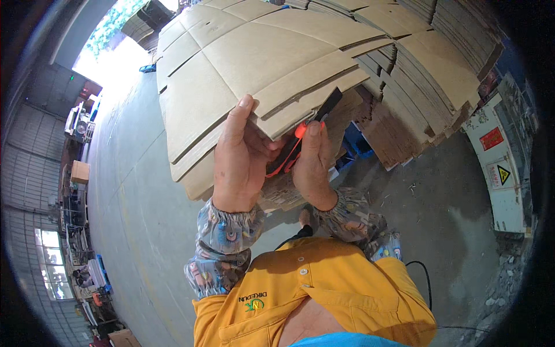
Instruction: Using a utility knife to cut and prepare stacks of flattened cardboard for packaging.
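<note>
Concrete floor (133,191) runs left and far toward a bright doorway (110,58). Machines (78,121) line the far left wall, with a brown box (80,172) among them. More cardboard stacks (439,63) stand at right, edges ragged. White cabinet (503,168) with red and yellow warning labels at far right. Black cable (425,277) lies on the floor, near right. Blue pallet (355,141) shows under the stacks.
</note>
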The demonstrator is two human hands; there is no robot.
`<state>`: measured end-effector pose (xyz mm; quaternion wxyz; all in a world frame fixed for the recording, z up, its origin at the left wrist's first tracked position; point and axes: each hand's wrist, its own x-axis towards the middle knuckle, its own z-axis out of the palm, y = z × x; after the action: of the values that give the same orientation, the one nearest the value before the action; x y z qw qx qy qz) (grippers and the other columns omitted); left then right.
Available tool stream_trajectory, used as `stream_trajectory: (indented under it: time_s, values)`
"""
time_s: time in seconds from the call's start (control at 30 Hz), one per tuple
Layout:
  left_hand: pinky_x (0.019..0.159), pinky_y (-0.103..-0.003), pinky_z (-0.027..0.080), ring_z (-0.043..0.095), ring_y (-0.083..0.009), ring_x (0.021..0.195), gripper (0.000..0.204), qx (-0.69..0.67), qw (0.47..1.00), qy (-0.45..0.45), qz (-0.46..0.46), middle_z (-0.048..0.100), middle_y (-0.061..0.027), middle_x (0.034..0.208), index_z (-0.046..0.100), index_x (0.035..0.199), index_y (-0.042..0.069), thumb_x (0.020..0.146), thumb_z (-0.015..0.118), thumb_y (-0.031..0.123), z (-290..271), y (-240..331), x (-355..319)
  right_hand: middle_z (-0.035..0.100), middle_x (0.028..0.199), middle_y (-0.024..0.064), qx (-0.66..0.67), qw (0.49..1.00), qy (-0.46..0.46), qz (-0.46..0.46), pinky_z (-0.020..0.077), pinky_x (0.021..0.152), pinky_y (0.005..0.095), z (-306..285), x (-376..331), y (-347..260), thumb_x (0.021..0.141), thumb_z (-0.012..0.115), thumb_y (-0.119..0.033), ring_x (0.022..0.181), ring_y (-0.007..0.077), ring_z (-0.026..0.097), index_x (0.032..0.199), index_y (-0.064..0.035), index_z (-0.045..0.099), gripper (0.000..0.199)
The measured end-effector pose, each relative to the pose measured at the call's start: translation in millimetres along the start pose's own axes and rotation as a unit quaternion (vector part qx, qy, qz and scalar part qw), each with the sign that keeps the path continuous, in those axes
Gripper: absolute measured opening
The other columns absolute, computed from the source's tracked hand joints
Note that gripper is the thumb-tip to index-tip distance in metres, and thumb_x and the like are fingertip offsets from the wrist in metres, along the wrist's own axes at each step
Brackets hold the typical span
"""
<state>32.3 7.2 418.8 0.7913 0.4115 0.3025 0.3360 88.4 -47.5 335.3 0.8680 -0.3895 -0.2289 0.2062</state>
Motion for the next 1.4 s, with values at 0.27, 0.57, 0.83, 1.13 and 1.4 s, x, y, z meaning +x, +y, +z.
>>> stream_trajectory:
  time_s: [0.27,0.57,0.83,1.13,1.4]
  values:
    - [0.058,-0.026,0.038,0.043,-0.0104,0.067,0.037,0.066,0.998,0.005,0.001,0.041,0.0000,0.076,0.046,0.098,0.007,0.082,0.051,0.040,2,-9,-2,0.051,0.079,0.0039,0.072,0.995,-0.047,0.041,0.0412,0.054,0.0219,-1,-4,-6,0.092,0.033,-0.037,0.063,0.0088,0.048,0.097,-0.0025,0.043,0.037]
    - [0.059,-0.024,0.038,0.046,-0.0120,0.070,0.038,0.067,0.997,0.029,0.005,0.045,-0.0022,0.080,0.046,0.100,0.006,0.084,0.048,0.040,10,-19,-1,0.051,0.076,0.0047,0.037,0.998,0.052,0.004,0.0414,0.059,0.0251,1,-9,12,0.091,0.033,-0.037,0.065,0.0105,0.048,0.096,-0.0022,0.046,0.038]
    - [0.041,-0.023,0.028,0.033,-0.0094,0.044,0.042,0.116,0.993,0.009,-0.007,0.032,0.0013,0.051,0.049,0.097,0.003,0.083,0.048,0.043,-4,-21,3,0.050,0.080,0.0038,0.010,0.998,0.026,0.054,0.0404,0.065,0.0260,-6,-15,9,0.090,0.035,-0.032,0.071,0.0103,0.046,0.094,-0.0024,0.046,0.032]
    - [0.044,-0.022,0.031,0.039,-0.0100,0.049,0.040,0.082,0.996,-0.010,-0.026,0.048,-0.0031,0.070,0.047,0.100,0.006,0.084,0.047,0.043,-3,-22,0,0.051,0.101,0.0072,-0.037,0.995,-0.005,0.098,0.0419,0.077,0.0269,-17,-18,14,0.092,0.027,-0.037,0.087,0.0132,0.050,0.104,-0.0013,0.046,0.043]
    - [0.049,-0.021,0.033,0.040,-0.0095,0.055,0.041,0.092,0.995,-0.023,-0.009,0.053,-0.0051,0.080,0.047,0.101,0.006,0.084,0.045,0.044,0,-27,-1,0.051,0.077,0.0028,0.055,0.993,0.037,0.102,0.0403,0.058,0.0233,-13,-13,3,0.089,0.038,-0.035,0.066,0.0077,0.047,0.092,-0.0015,0.046,0.035]
